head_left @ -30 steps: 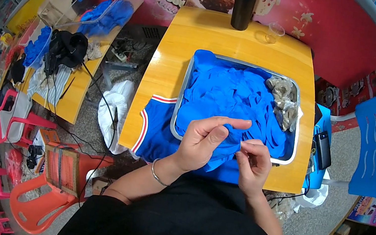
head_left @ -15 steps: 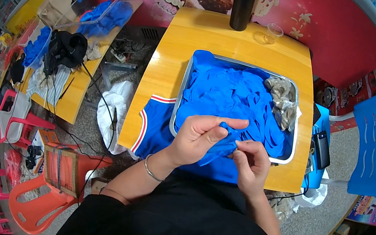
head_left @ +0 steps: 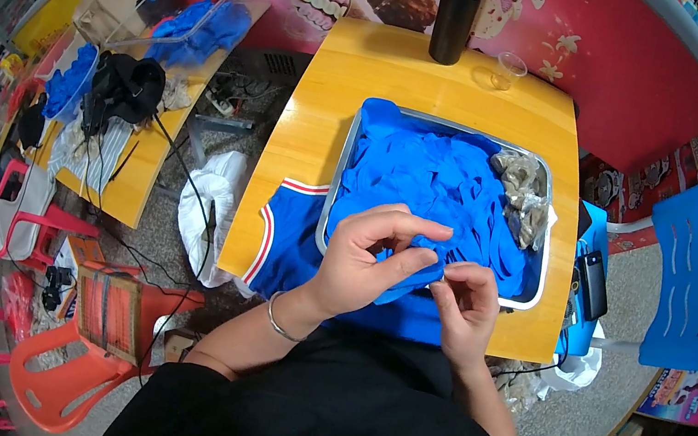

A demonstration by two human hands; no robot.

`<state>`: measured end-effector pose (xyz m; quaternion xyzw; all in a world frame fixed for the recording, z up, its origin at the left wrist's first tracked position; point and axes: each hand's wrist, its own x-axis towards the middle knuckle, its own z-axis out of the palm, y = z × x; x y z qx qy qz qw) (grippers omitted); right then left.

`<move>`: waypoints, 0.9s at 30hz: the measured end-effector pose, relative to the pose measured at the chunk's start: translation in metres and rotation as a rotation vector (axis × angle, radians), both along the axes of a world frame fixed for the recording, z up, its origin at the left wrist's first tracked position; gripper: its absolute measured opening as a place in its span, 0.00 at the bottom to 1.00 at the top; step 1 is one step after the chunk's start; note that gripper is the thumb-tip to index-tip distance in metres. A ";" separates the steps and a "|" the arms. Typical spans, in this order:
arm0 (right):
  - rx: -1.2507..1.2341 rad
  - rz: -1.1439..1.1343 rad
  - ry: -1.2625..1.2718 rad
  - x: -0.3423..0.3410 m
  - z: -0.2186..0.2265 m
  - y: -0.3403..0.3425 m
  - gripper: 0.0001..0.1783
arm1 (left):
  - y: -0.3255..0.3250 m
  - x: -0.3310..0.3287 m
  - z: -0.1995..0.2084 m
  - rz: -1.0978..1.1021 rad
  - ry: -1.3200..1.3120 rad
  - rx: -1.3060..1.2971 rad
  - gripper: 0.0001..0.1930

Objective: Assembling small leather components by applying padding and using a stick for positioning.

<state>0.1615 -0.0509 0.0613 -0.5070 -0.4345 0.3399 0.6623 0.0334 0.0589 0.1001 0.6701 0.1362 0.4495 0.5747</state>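
Note:
Over the near edge of a metal tray (head_left: pixel 344 161), both my hands are on one small piece of blue cloth (head_left: pixel 419 277). My left hand (head_left: pixel 355 261), with a bangle at the wrist, grips it between thumb and curled fingers, and its index finger stretches over the top. Thumb and fingertips of my right hand (head_left: pixel 467 314) pinch together at the cloth's right edge; anything tiny between them is too small to make out. Many flat blue cloth pieces (head_left: pixel 432 172) fill the tray behind. Clear plastic bags of beige items (head_left: pixel 520 192) lie on top of them at the right.
A blue garment with red-white trim (head_left: pixel 291 231) lies under the tray's left side on the yellow table (head_left: pixel 338 67). Toward the back stand a black flask (head_left: pixel 455 17) and a clear cup (head_left: pixel 509 71). A blue chair (head_left: pixel 691 278) is right; a cluttered side table (head_left: pixel 130 189) is left.
My left thumb has moved forward and presses onto the cloth, which now bunches between thumb and index finger. The right hand keeps its pinch near the same edge. The view has shifted slightly.

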 end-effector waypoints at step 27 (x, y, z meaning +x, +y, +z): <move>-0.005 0.155 0.264 0.001 -0.010 -0.006 0.09 | 0.001 0.000 -0.007 -0.085 -0.024 -0.020 0.10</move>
